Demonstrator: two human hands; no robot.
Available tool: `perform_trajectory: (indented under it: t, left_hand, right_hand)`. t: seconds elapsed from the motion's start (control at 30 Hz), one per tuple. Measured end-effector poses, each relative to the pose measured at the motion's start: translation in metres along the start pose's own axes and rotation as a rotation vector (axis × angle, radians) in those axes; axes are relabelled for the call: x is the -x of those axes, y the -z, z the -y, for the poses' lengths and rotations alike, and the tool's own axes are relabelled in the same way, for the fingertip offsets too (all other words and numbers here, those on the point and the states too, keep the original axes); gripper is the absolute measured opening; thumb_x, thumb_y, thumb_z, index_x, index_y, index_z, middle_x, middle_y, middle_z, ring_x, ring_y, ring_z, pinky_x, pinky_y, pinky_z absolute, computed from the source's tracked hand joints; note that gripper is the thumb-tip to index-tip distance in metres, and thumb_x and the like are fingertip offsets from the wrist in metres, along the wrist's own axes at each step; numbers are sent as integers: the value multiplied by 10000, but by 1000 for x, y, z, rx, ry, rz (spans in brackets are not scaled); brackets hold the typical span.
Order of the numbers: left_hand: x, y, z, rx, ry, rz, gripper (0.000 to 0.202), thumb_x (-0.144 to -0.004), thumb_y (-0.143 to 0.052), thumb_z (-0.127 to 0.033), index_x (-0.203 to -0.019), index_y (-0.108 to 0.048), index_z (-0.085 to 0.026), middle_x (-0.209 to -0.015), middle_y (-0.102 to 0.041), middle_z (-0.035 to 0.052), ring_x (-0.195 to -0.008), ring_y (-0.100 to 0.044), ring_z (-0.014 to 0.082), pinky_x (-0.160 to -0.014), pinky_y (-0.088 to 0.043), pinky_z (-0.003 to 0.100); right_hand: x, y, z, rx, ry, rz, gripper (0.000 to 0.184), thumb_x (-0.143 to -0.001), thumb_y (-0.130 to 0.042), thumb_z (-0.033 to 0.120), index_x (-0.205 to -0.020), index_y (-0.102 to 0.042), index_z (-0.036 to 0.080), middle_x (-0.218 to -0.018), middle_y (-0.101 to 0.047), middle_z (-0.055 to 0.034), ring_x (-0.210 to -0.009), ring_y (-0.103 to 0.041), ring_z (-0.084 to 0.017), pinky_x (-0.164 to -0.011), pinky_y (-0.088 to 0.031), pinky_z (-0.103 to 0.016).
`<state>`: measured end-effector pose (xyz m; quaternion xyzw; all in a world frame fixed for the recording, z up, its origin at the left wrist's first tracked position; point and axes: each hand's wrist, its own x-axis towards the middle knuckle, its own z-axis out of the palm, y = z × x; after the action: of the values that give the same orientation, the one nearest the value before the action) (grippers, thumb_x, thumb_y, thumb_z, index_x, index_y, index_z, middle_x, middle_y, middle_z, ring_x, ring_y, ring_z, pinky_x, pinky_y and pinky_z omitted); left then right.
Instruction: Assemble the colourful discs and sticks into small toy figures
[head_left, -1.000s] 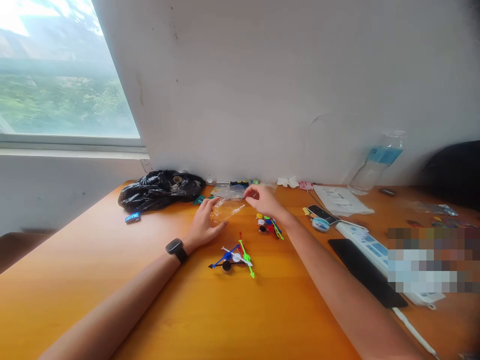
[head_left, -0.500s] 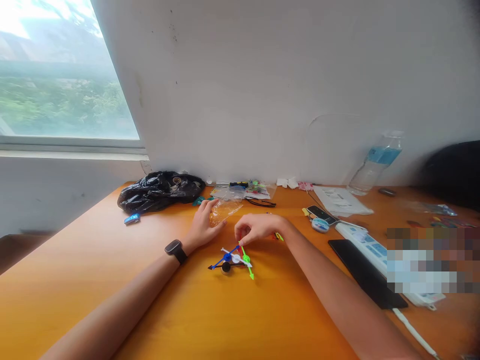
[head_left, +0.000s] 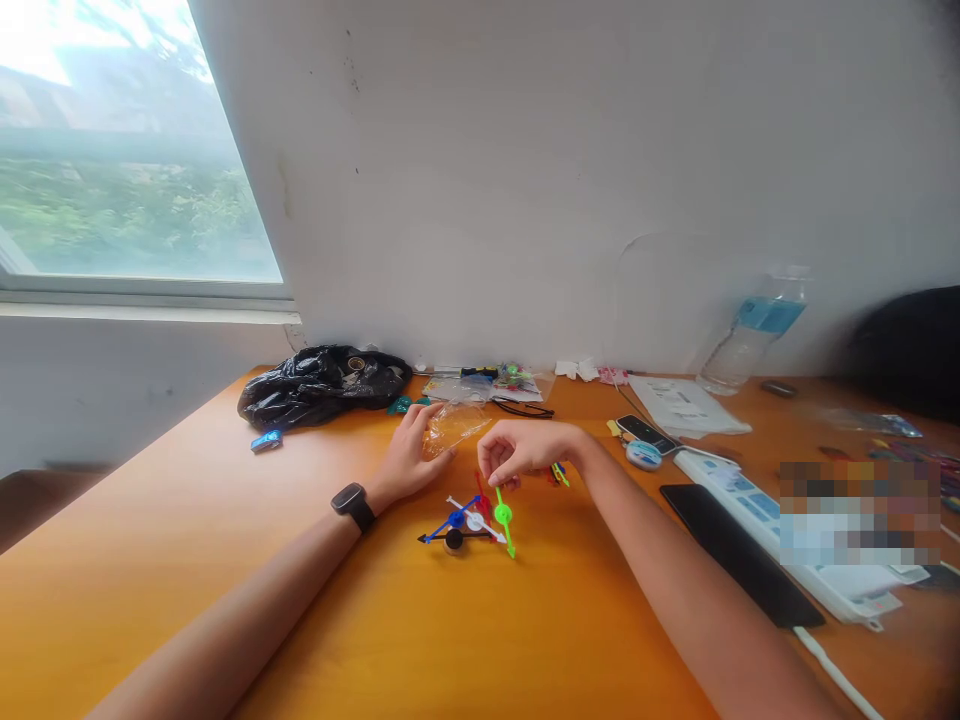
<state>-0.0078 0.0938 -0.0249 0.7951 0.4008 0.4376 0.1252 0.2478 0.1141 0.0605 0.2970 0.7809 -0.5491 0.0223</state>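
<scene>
Bright green plastic arrow with a round hub (head_left: 503, 513): located below the centre of the frame, at the right edge of a cluster comprising a blue plastic arrow (head_left: 456, 519), a white plastic arrow (head_left: 475, 521), a red plastic arrow (head_left: 484, 504) and a black plastic arrow (head_left: 454, 541). Right hand (head_left: 525, 450): fingertips pinched on the green arrow's upper end. Left hand (head_left: 411, 455): fingers spread at a crumpled clear plastic bag (head_left: 459, 428), mid-frame (whether it grips the film, I cannot tell). Step in hand, as judged: separating the green arrow from the cluster. The next move calls for a steady pinch, clearing the white arrow's nearby tip.
</scene>
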Motion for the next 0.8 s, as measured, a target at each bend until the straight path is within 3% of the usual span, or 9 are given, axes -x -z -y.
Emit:
perform_trajectory:
  t: [0.2, 0.4, 0.57, 0.7, 0.8]
  left_hand:
    - [1, 2, -3, 27, -7, 23, 617, -919, -689, -393, -1477, -463, -259, -1335, -538, 120, -1235, -567, 298, -1079, -493, 494]
    - [1, 3, -5, 44, -12, 20, 620, -930, -684, -385, -1496, -456, -270, -1370, -531, 118, -1227, -558, 291, -1068, -496, 480]
    - [1, 4, -10, 41, -60, 18, 668, -922, -694, -380, -1523, -424, -274, -1379, -521, 126, -1243, -551, 300, -1074, -490, 481]
    - [2, 5, -13, 26, -68, 9, 673, -927, -686, -383, -1531, -409, -271, -1361, -519, 130, -1230, -554, 303, -1077, -490, 494]
    - [2, 6, -14, 28, -78, 5, 670, -933, -678, -381, -1534, -402, -274, -1367, -511, 131, -1252, -544, 309, -1084, -487, 500]
  right_hand:
    - [34, 14, 14, -24, 26, -123, 340, -788, -845, 427, -937, -745, 138, -754, -742, -34, -623, -662, -138, -592, -531, -245]
    - [56, 28, 20, -248, 206, -609, 370, -717, -917, 419, -930, -792, 144, -829, -776, -63, -698, -708, -150, -678, -584, -261]
    - [43, 27, 21, -435, 260, -838, 382, -657, -963, 413, -890, -798, 159, -859, -793, -84, -803, -757, -189, -730, -634, -273]
    - [21, 16, 27, -361, 256, -935, 430, -660, -944, 499, -836, -780, 143, -765, -770, -91, -707, -740, -190, -667, -622, -287]
    - [3, 3, 29, -184, 269, -993, 426, -739, -871, 553, -829, -758, 153, -728, -744, -74, -605, -668, -170, -574, -557, -292]
